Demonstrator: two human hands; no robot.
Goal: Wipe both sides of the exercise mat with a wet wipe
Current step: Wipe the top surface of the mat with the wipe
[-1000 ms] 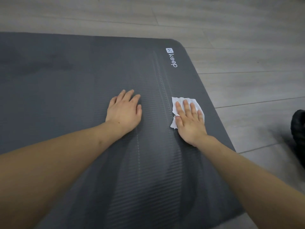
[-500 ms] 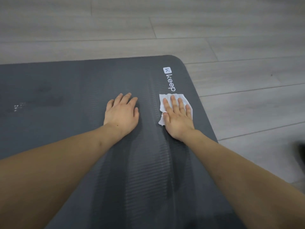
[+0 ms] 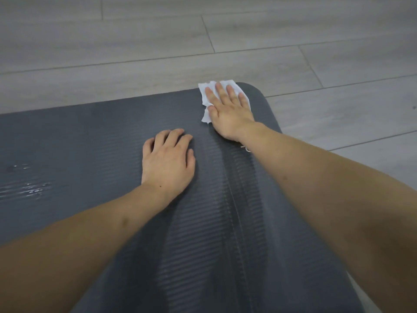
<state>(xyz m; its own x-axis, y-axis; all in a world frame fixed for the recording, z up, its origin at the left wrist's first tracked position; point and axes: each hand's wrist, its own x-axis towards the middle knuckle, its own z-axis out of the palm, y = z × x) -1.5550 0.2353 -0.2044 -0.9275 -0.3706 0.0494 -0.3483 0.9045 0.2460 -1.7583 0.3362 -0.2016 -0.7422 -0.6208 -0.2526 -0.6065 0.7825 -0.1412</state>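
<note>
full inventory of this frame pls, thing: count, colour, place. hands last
exercise mat: 1, dark grey, ribbed, lies flat on the floor and fills the lower frame; its far right corner is rounded
wet patch: 1, shiny, on the mat near the left edge of the frame
wet wipe: 1, white, crumpled, at the mat's far right corner, under the right hand
floor: 1, light grey wood-look planks, beyond and to the right of the mat
white marking: 1, on the mat beside the right wrist, mostly hidden, cannot read it
left hand: 1, palm down on the mat, fingers slightly bent, holds nothing
right hand: 1, fingers straight and spread, presses the wipe onto the mat
</note>
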